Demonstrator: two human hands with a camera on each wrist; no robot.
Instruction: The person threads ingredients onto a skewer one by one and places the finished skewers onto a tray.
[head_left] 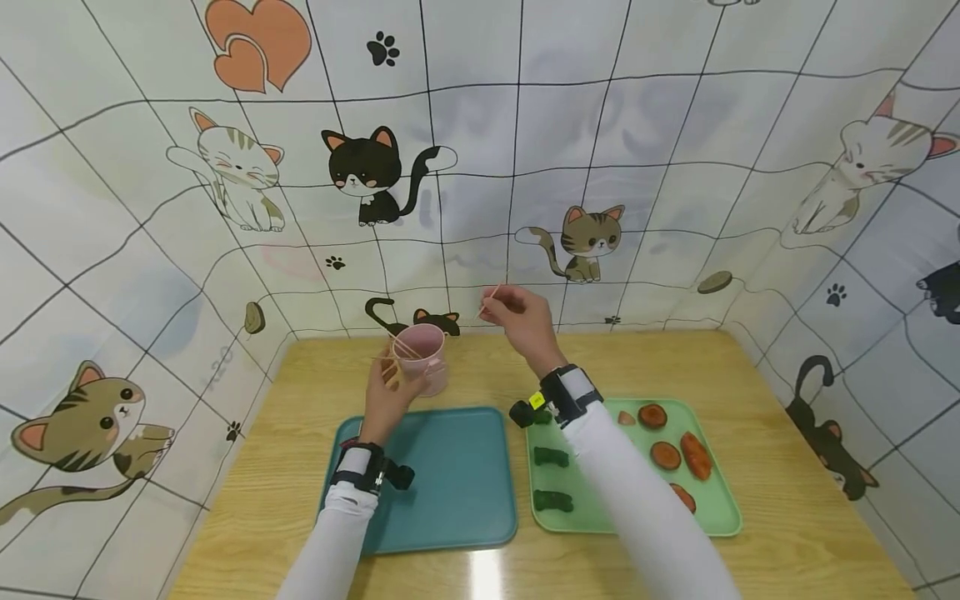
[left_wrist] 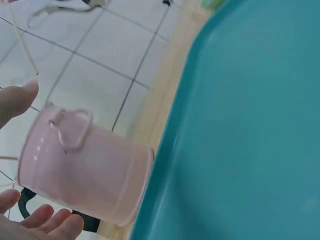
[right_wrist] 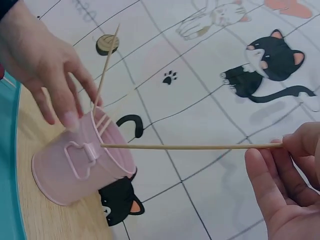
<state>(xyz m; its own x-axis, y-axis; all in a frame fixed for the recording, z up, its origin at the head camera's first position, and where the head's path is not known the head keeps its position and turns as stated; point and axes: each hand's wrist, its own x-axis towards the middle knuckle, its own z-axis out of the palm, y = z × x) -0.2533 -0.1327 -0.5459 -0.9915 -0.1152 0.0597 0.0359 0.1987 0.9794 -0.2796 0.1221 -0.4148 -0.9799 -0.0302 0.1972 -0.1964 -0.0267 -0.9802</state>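
A pink bucket (head_left: pixel 422 362) with small looped side handles stands behind the blue tray. Several thin wooden skewers (right_wrist: pixel 106 75) lean out over its rim. My left hand (head_left: pixel 388 392) is at the bucket, its thumb on one side and its loosely bent fingers on the other; in the left wrist view those fingers (left_wrist: pixel 47 222) lie close along the bucket wall. Up and to the right of the bucket, my right hand (head_left: pixel 521 321) pinches one wooden skewer (right_wrist: pixel 195 147) by its end between thumb and fingers. In the right wrist view the skewer's far tip overlaps the bucket's rim.
The blue tray (head_left: pixel 450 492) lies on the wooden table in front of the bucket. To its right is a green tray (head_left: pixel 720 521) bearing dark green pieces (head_left: pixel 552 501), browned round slices (head_left: pixel 666 456) and a reddish-orange oblong piece (head_left: pixel 696 456). A cat-patterned wall covering (head_left: pixel 480 200) rises behind.
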